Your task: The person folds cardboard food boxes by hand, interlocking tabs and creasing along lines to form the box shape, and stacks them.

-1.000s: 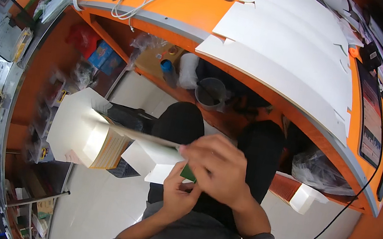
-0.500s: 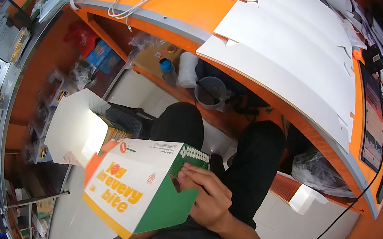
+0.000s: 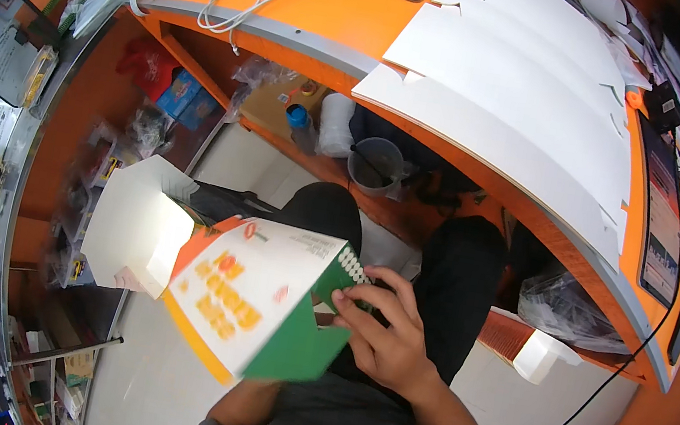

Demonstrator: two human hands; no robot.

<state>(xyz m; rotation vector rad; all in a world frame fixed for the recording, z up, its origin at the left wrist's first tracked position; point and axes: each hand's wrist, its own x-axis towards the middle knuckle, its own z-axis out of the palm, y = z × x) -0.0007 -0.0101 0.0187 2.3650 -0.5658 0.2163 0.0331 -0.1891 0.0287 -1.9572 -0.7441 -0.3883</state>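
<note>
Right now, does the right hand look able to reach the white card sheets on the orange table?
Probably yes, if the right hand leaves the printed box it touches: nothing visible blocks its way to the white card sheets.

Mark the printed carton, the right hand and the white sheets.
Printed carton (image 3: 261,299): head view, white printed panel.
Right hand (image 3: 389,336): head view, back of the hand.
White sheets (image 3: 514,107): head view, upper surface.
</note>
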